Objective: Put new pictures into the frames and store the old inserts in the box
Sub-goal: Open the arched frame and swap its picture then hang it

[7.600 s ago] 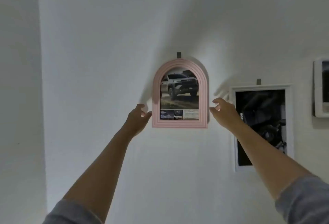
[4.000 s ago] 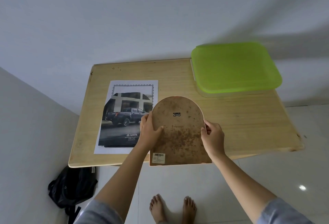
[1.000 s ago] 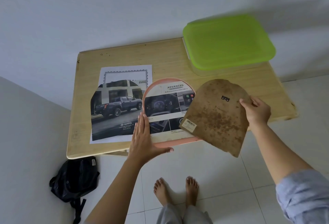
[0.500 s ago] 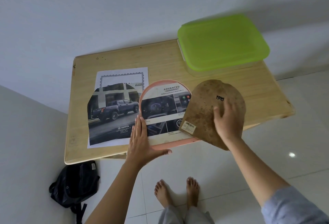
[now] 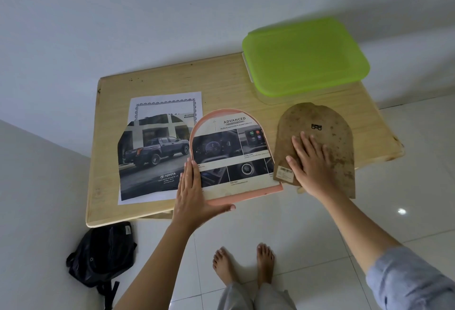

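Note:
A pink arched frame (image 5: 246, 195) lies face down on the wooden table (image 5: 221, 88), its back uncovered, showing the old insert (image 5: 231, 152) printed with a car dashboard. My left hand (image 5: 194, 196) rests flat on the frame's lower left edge, thumb spread along the bottom. To the right the brown arched backing board (image 5: 327, 132) lies on the table, partly over the front edge, with my right hand (image 5: 310, 159) pressing flat on it. An arch-cut picture of a dark pickup truck (image 5: 152, 157) lies on a white sheet (image 5: 167, 103) left of the frame.
A box with a lime-green lid (image 5: 305, 56) stands at the table's back right corner against the white wall. A black backpack (image 5: 101, 253) sits on the tiled floor below the table's left end. My bare feet (image 5: 243, 260) stand close to the table's front edge.
The frame came off the wall and was laid face down. My right hand lifted the backing board off it, moved it right and laid it on the table, where it now presses flat.

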